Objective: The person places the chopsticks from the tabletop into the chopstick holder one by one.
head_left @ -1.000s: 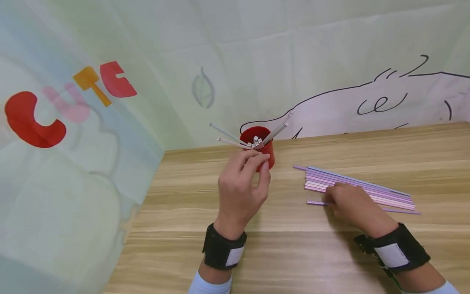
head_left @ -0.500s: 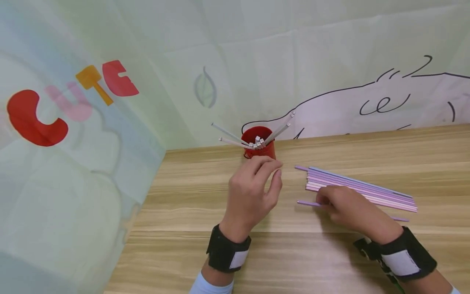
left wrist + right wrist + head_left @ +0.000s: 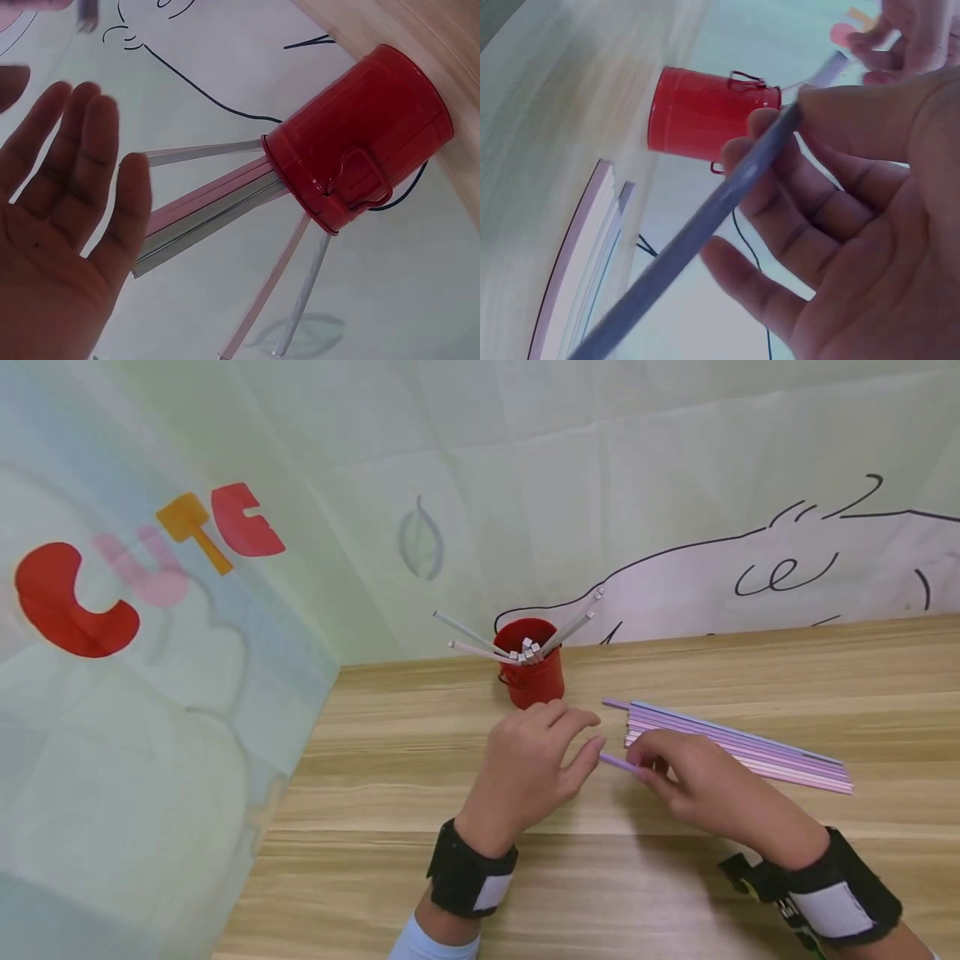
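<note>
My right hand [image 3: 701, 777] pinches a thin purple stick [image 3: 621, 763] between thumb and fingers, raised off the table. In the right wrist view the stick [image 3: 697, 225] slants across the palm, one end pointing towards the other hand. My left hand [image 3: 525, 772] is beside that end, thumb and index finger spread apart with nothing held; its fingers [image 3: 97, 150] look relaxed in the left wrist view. Just beyond it stands a small red metal bucket [image 3: 542, 683], upright, with several pale square-ended sticks [image 3: 210, 214] in it, some leaning out both sides.
A row of pink, purple and blue sticks [image 3: 735, 747] lies side by side on the wooden table [image 3: 360, 877], right of the bucket. A printed cloth [image 3: 525, 510] hangs behind the table and along its left side.
My left hand has moved from the bucket to the right and nearer to me. My right hand has lifted the purple stick from beside the row and carried it left towards the left hand.
</note>
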Motion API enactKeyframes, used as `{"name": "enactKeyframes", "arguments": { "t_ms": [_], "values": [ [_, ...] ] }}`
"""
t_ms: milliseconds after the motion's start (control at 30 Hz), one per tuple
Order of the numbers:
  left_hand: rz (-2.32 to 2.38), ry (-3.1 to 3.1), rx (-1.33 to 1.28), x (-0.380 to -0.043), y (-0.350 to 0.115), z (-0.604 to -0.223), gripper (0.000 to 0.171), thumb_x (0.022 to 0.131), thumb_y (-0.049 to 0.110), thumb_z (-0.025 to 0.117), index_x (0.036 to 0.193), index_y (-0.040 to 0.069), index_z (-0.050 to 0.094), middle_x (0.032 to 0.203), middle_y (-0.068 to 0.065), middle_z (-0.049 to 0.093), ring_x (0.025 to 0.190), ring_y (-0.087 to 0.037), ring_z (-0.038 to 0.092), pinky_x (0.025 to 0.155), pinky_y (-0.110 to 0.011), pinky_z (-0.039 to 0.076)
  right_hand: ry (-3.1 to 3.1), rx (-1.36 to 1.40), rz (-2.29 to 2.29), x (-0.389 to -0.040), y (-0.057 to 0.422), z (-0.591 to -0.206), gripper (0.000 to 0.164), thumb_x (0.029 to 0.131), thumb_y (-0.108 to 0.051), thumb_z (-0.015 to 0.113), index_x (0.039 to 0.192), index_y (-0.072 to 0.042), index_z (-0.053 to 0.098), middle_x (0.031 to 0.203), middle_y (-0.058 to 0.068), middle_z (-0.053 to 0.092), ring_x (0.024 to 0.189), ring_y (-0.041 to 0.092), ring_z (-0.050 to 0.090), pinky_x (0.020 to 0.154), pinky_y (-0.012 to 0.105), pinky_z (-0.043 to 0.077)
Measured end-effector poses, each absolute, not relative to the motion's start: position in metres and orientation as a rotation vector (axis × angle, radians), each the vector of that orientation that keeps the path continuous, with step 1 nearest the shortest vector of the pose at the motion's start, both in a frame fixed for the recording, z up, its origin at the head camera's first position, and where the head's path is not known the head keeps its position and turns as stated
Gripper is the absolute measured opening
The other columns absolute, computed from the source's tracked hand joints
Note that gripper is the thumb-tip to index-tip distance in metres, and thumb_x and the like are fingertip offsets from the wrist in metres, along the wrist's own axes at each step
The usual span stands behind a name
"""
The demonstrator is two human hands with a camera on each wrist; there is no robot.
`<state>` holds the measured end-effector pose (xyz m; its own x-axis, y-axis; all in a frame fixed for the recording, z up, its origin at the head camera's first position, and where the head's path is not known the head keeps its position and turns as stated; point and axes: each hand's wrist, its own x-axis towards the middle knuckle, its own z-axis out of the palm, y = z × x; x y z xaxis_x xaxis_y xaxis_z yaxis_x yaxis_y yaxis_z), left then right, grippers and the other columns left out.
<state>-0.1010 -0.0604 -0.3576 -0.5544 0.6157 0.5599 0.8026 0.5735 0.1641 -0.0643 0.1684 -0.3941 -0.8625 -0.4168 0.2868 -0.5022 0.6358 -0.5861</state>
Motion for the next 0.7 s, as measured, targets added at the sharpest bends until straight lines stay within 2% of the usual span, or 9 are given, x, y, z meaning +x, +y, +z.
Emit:
{"name": "enactKeyframes", "arguments": {
  "t_ms": [233, 333, 467, 567, 700],
  "values": [
    [-0.582, -2.506, -1.138, -0.101, -0.061, -0.362, 0.025, 0.095, 0.037, 0.070, 0.104, 0.015, 0.076, 0.093, 0.004, 0.072, 0.074, -0.009, 0.060, 0.063, -0.020, 0.047, -2.682, 0.764, 1.106, -0.060, 0.164, -0.385, 0.016, 0.091, 0.000, 0.072, 0.097, -0.013, 0.067, 0.082, -0.013, 0.060, 0.073, 0.003, 0.055, 0.062, 0.028, 0.051],
    [-0.725, -2.545, -1.156, -0.102, -0.061, -0.362, 0.019, 0.095, 0.033, 0.071, 0.100, 0.015, 0.073, 0.088, 0.006, 0.068, 0.075, -0.008, 0.059, 0.063, -0.018, 0.046, -2.647, 0.774, 1.115, -0.059, 0.163, -0.383, 0.018, 0.091, 0.000, 0.072, 0.098, -0.016, 0.066, 0.083, -0.015, 0.060, 0.074, 0.002, 0.056, 0.064, 0.028, 0.052],
    [-1.000, -2.536, -1.164, -0.102, -0.064, -0.358, 0.014, 0.095, 0.026, 0.073, 0.100, 0.013, 0.071, 0.088, 0.006, 0.067, 0.081, -0.007, 0.062, 0.071, -0.018, 0.050, -2.600, 0.788, 1.099, -0.058, 0.163, -0.381, 0.018, 0.091, -0.002, 0.073, 0.099, -0.017, 0.066, 0.083, -0.016, 0.061, 0.075, 0.001, 0.057, 0.064, 0.028, 0.052],
    [-1.209, -2.470, -1.125, -0.102, -0.067, -0.351, 0.012, 0.094, 0.020, 0.074, 0.101, 0.011, 0.070, 0.087, 0.005, 0.067, 0.080, -0.006, 0.061, 0.075, -0.023, 0.053, -2.603, 0.794, 1.056, -0.059, 0.164, -0.380, 0.018, 0.090, -0.003, 0.075, 0.100, -0.016, 0.068, 0.083, -0.016, 0.061, 0.075, 0.001, 0.057, 0.064, 0.029, 0.052],
    [-1.459, -2.327, -1.033, -0.102, -0.071, -0.344, 0.014, 0.093, 0.014, 0.075, 0.103, 0.007, 0.068, 0.088, 0.002, 0.069, 0.079, -0.008, 0.061, 0.074, -0.029, 0.057, -2.703, 0.777, 0.959, -0.062, 0.167, -0.381, 0.018, 0.087, -0.005, 0.079, 0.100, -0.014, 0.072, 0.085, -0.014, 0.064, 0.076, 0.003, 0.059, 0.064, 0.031, 0.054]
  ]
}}
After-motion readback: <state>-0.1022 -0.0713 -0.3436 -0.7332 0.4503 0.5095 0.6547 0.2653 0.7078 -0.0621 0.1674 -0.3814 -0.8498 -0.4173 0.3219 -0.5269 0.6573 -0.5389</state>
